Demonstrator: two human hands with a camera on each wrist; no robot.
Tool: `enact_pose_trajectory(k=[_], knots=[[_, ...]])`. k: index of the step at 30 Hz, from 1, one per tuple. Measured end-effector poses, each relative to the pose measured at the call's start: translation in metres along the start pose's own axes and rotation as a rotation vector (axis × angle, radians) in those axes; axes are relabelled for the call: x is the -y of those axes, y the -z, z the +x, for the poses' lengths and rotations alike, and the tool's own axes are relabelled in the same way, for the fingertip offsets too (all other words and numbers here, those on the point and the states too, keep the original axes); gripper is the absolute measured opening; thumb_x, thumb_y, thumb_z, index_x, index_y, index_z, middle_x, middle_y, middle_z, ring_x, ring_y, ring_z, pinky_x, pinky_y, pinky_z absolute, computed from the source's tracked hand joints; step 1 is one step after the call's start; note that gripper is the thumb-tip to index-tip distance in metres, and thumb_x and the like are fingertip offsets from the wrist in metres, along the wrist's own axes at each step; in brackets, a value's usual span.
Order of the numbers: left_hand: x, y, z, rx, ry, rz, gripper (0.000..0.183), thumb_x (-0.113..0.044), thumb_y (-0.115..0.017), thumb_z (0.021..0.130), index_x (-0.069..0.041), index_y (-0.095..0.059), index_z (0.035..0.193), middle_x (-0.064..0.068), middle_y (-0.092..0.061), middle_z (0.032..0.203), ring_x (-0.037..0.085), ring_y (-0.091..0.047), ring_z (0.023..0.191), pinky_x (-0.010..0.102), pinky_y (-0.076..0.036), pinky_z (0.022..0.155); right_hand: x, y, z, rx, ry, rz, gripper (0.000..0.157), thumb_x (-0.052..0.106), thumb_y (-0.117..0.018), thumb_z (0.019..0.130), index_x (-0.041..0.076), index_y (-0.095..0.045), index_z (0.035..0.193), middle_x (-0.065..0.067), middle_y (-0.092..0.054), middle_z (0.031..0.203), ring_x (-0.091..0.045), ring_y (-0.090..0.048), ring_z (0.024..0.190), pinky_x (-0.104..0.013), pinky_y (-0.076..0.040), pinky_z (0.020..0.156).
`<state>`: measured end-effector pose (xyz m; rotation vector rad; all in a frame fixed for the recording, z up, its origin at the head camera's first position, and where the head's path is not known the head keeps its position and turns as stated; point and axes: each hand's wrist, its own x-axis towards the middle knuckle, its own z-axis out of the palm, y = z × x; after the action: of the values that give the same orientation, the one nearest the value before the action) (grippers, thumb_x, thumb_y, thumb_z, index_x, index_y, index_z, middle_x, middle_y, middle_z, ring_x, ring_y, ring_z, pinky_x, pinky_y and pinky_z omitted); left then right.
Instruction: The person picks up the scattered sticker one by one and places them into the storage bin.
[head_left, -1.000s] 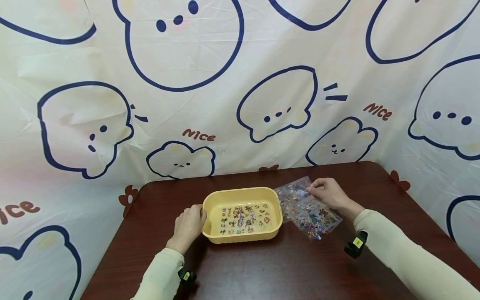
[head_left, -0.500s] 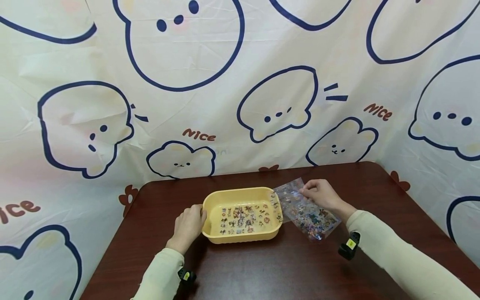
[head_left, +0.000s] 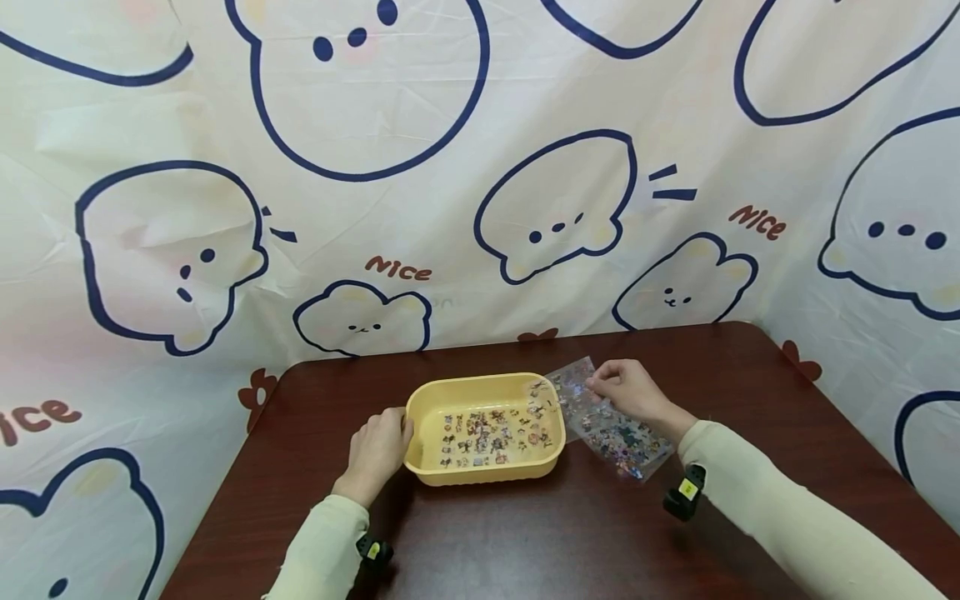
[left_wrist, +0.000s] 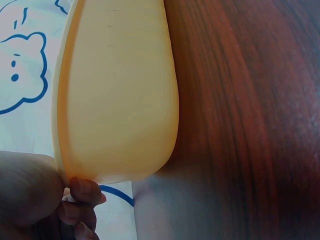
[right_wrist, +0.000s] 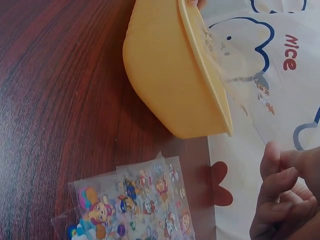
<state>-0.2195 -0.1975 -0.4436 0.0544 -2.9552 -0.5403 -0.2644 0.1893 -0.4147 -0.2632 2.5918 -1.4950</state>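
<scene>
Left hand [head_left: 375, 450] grasped the left end of the yellow basin [head_left: 487, 477], a hold I read as steadying. Right hand [head_left: 630, 387] pinched a clear sticker sheet [right_wrist: 263, 95] by its edge; the sheet's free end extended over the basin's right rim. On my feeds, the basin stood on the dark wooden table [head_left: 540, 542], printed figures [head_left: 487, 433] showed on its floor, and overlapping sheets [right_wrist: 132, 200] lay just beside it, to the right.

I judged the step in hand to be passing the sheet over the rim. Good practice, in my view, called for three things: a light pinch at the margin, to avoid creasing the film; clearance above the rim, where thin film could snag; and a firm left hold, to prevent sliding. I could not tell whether sheet and rim touched.
</scene>
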Motion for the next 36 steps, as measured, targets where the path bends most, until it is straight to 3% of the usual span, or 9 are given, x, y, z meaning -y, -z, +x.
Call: enact_pose_trajectory(k=[8,23,27,33,36], knots=[[-0.001,0.001,-0.001,-0.006,-0.004,0.001,0.026,-0.019,-0.056,0.101,-0.010,-0.058,0.076,0.004,-0.050,0.060,0.019,-0.049,0.055,0.034,-0.037,0.052,0.005,-0.007,0.002,-0.001,0.007,0.010,0.019,0.014,-0.056,0.103,-0.003,-0.062,0.098,-0.001,-0.068,0.071,-0.007,-0.035,0.047,-0.025,-0.034,0.047],[-0.002,0.002,-0.001,0.003,0.006,0.002,0.031,-0.020,-0.056,0.101,-0.011,-0.054,0.072,0.004,-0.048,0.060,0.019,-0.049,0.055,0.034,-0.036,0.052,0.013,-0.022,0.008,0.005,0.013,0.025,0.017,0.013,-0.059,0.102,-0.002,-0.063,0.096,-0.002,-0.069,0.071,-0.010,-0.045,0.051,-0.025,-0.038,0.050],[-0.001,0.002,-0.001,-0.002,0.001,0.004,0.033,-0.020,-0.057,0.101,-0.012,-0.051,0.069,0.004,-0.047,0.059,0.019,-0.049,0.055,0.034,-0.036,0.051,0.017,-0.026,0.009,0.008,0.009,0.017,0.016,0.013,-0.059,0.102,-0.001,-0.063,0.096,-0.006,-0.070,0.073,-0.011,-0.043,0.050,-0.025,-0.037,0.048],[0.000,0.001,0.000,-0.006,-0.006,0.009,0.033,-0.020,-0.057,0.101,-0.012,-0.050,0.069,0.004,-0.048,0.059,0.019,-0.049,0.055,0.034,-0.037,0.051,0.021,-0.033,0.010,0.013,0.013,-0.001,0.015,0.012,-0.058,0.102,0.000,-0.061,0.094,-0.024,-0.072,0.085,-0.010,-0.041,0.047,-0.025,-0.036,0.045],[0.000,0.001,0.000,-0.005,-0.005,0.009,0.033,-0.020,-0.057,0.101,-0.012,-0.051,0.069,0.004,-0.049,0.060,0.019,-0.050,0.055,0.035,-0.037,0.051,0.023,-0.037,0.011,0.019,0.009,-0.003,0.015,0.012,-0.058,0.102,0.000,-0.062,0.093,-0.025,-0.072,0.086,-0.010,-0.039,0.044,-0.024,-0.035,0.044]])
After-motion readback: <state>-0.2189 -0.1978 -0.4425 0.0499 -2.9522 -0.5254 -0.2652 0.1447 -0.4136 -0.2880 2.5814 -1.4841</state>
